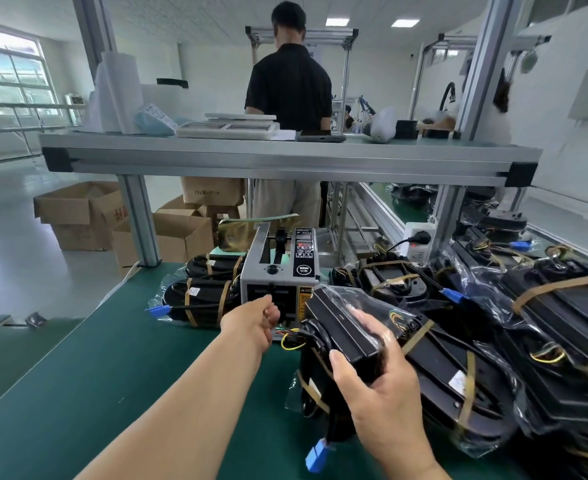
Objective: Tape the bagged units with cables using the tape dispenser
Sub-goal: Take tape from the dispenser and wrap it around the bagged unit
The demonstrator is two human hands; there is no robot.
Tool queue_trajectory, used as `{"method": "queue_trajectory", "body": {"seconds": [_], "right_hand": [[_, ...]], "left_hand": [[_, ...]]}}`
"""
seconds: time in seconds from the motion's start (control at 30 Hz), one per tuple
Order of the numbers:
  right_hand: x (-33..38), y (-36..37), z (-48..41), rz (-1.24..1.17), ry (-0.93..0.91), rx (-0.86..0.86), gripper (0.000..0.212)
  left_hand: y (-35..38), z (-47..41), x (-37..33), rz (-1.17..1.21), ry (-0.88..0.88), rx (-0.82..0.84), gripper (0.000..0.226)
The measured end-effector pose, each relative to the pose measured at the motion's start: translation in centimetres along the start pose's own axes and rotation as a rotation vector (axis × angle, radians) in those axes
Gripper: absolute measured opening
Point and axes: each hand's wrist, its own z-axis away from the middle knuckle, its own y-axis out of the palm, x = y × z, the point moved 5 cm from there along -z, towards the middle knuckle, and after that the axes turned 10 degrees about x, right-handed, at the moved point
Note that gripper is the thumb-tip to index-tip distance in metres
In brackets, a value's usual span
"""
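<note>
The bagged unit, black with cables bunched at its left end, is held tilted just above the green counter, right in front of the tape dispenser; the right hand grips its near end, thumb on the side, fingers over the plastic. The left hand is at the dispenser's outlet with its fingers curled in, but I cannot tell whether they pinch a strip. The slick bag may slide in that one-handed grip, or the cables may spring loose, so that the tape catches only plastic or folds on itself.
</note>
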Motion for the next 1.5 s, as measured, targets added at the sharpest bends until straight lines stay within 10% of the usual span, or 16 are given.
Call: {"method": "queue_trajectory", "body": {"seconds": [0.37, 0.53, 1.5], "right_hand": [[0.4, -0.1, 0.1, -0.011, 0.005, 0.113, 0.052], [1.0, 0.2, -0.2, 0.035, -0.004, 0.112, 0.065], [2.0, 1.1, -0.3, 0.035, 0.038, 0.197, 0.054]], "left_hand": [[0.6, 2.8, -0.5, 0.086, 0.296, -0.114, 0.021], [1.9, 10.2, -3.0, -0.331, 0.616, 0.240, 0.013], [3.3, 12.3, -0.9, -0.816, 0.610, 0.225, 0.018]]}}
